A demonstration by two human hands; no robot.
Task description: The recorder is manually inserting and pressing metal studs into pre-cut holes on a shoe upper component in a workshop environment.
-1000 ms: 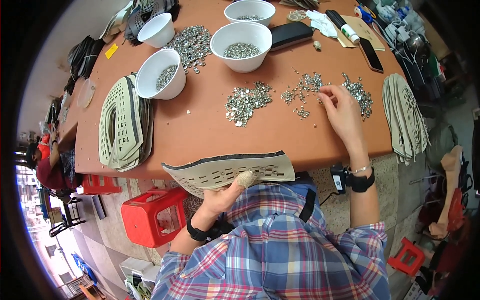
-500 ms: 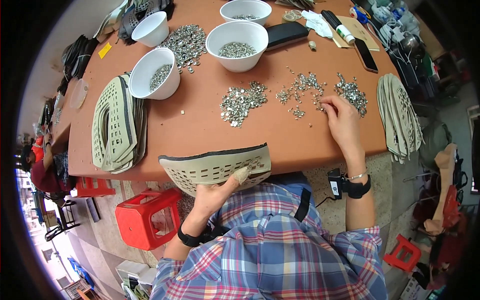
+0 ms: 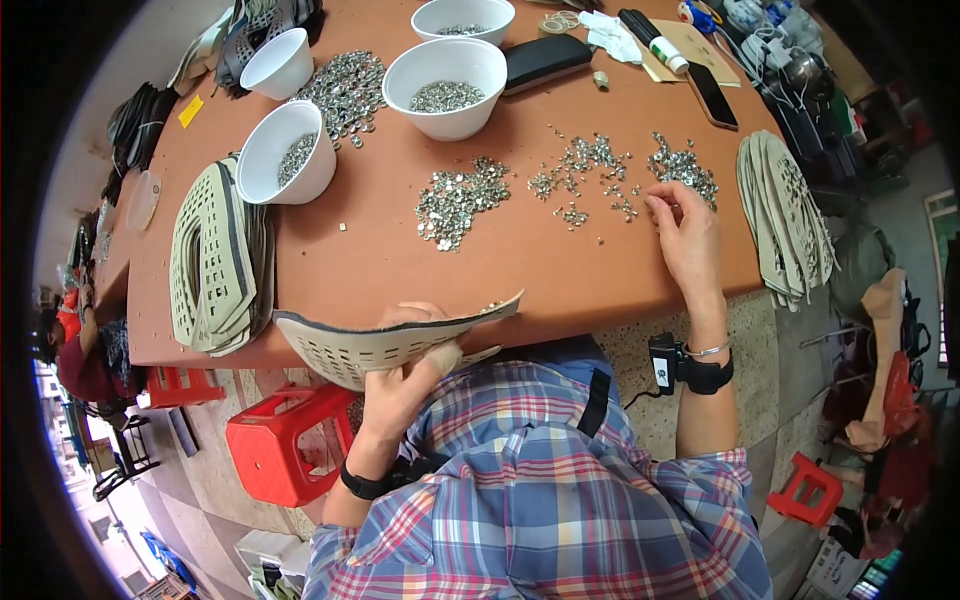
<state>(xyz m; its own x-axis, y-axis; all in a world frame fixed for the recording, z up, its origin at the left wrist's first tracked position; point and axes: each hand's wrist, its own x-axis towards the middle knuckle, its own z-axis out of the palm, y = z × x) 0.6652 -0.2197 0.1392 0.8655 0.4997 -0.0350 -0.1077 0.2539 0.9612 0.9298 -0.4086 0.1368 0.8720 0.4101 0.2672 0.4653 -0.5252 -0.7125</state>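
Note:
My left hand [image 3: 392,385] grips a beige perforated panel [image 3: 345,352] with a dark edge at the front of the table. Its thumb, the tip wrapped in something pale, presses the near face, while the fingers show behind the upper edge. A few small shiny studs sit near the panel's right end. Over the table's right side, my right hand [image 3: 688,235] has thumb and forefinger pinched together beside a scatter of small silver studs [image 3: 583,165]. Whatever is between those fingertips is too small to make out. A denser pile of studs [image 3: 690,170] lies just behind this hand.
Flat silver pieces [image 3: 460,203] are heaped mid-table. White bowls [image 3: 445,118] with metal bits stand farther back, near a black case [image 3: 545,65]. Stacks of perforated panels lie at left [image 3: 215,270] and right [image 3: 785,225]. A phone [image 3: 712,97] rests at the far right; a red stool [image 3: 275,450] stands below.
My left hand has tipped the panel so its upper edge leans toward me, bringing fingers into sight behind it. My right hand stays by the studs, still pinched. The whole view has shifted slightly.

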